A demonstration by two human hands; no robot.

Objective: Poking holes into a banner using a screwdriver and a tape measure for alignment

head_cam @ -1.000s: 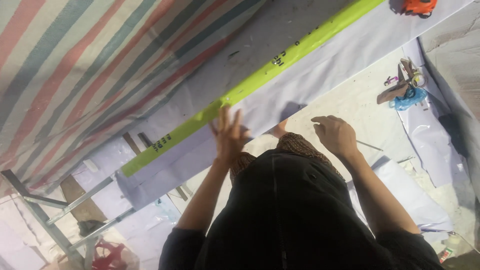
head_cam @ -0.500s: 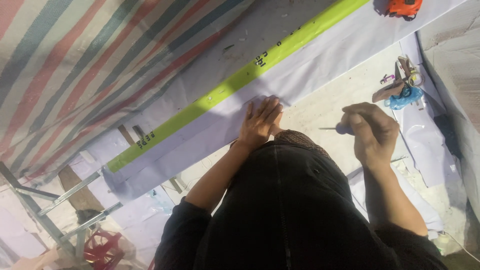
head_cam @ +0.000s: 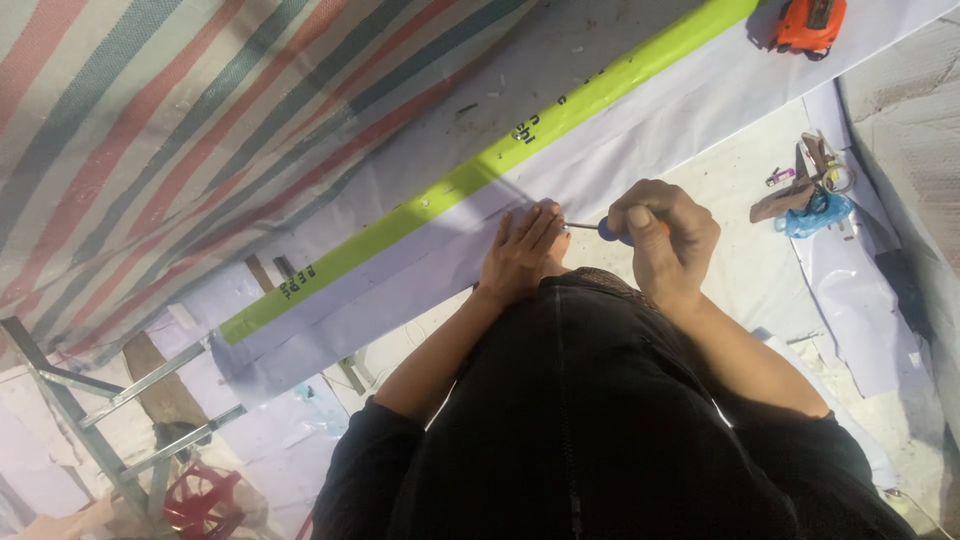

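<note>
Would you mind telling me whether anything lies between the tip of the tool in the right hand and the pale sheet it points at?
Nothing visible does. The right hand holds a blue-handled tool whose thin metal tip points at the pale sheet, right beside the fingers of the left hand, which presses flat on that sheet.
</note>
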